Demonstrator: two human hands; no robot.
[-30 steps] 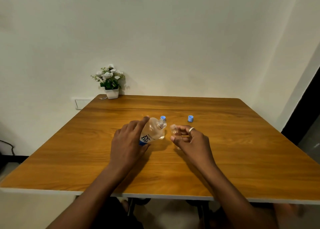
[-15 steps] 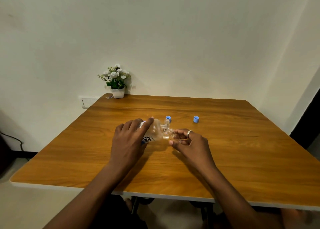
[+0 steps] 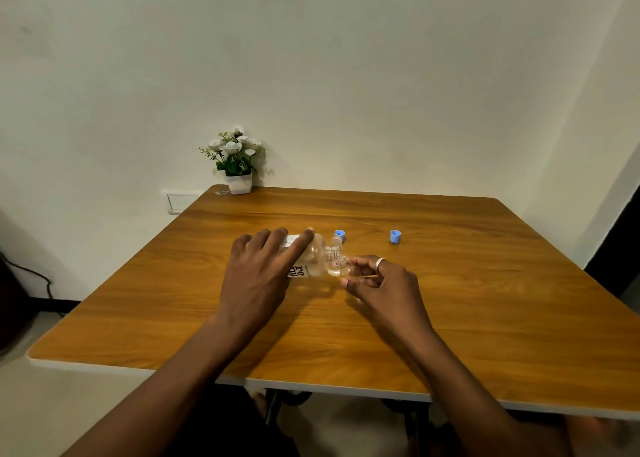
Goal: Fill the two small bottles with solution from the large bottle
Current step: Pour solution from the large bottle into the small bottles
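left hand [image 3: 258,276] is wrapped round the large bottle [image 3: 310,259], tipped almost flat above the surface [image 3: 485,300], long axis running left to right, neck pointing right. right hand [image 3: 384,288] is pinched on a small bottle [image 3: 346,269], its mouth right at the big one's neck, seemingly touching. another small bottle [image 3: 335,262] appears to stand just behind the necks. two blue caps [image 3: 340,235] sit beyond. the pour hinges on those two mouths lining up.
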